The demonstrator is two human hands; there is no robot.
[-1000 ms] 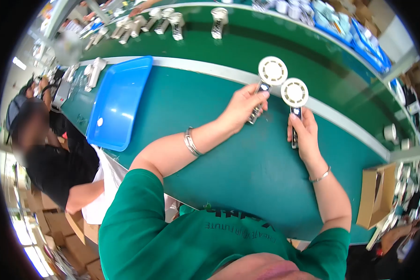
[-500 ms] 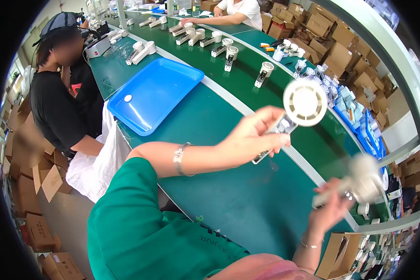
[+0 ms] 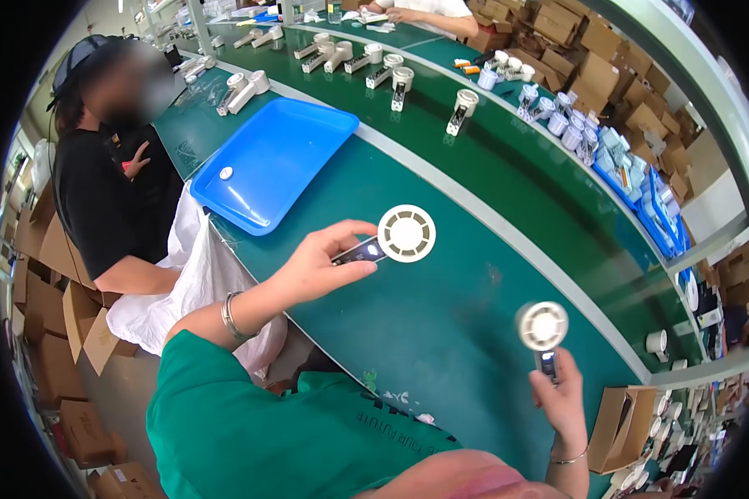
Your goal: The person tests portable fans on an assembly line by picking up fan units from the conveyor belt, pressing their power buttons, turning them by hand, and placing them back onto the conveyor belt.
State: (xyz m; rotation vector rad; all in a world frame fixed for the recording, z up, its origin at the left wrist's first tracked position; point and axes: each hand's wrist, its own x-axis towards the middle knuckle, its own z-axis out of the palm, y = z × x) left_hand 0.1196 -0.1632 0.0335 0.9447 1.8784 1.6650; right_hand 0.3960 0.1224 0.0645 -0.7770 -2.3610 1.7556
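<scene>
My left hand (image 3: 312,264) grips a white handheld fan (image 3: 407,234) by its dark-panelled handle, above the green bench. The fan's round, slotted head faces up toward me, clear of my fingers. Lower right, my right hand (image 3: 561,394) is closed around the handle of a second handheld fan (image 3: 543,325). That fan's head is slightly blurred and points up, with a lit spot on its dark handle panel. Both fans are off the bench and apart from each other. Left of them lies a blue tray (image 3: 319,170) with a small white round piece (image 3: 225,173) in it.
A green conveyor belt (image 3: 508,179) carries several similar fans. Blue bins (image 3: 659,218) and pale-blue fans line its far side. A seated co-worker (image 3: 100,191) is at left; another person (image 3: 429,15) sits across. An open cardboard box (image 3: 622,428) stands lower right.
My left hand has drawn its fan back from over the belt's edge, left and toward me. My right hand has moved its fan left, away from the belt, with the head now turned toward me.
</scene>
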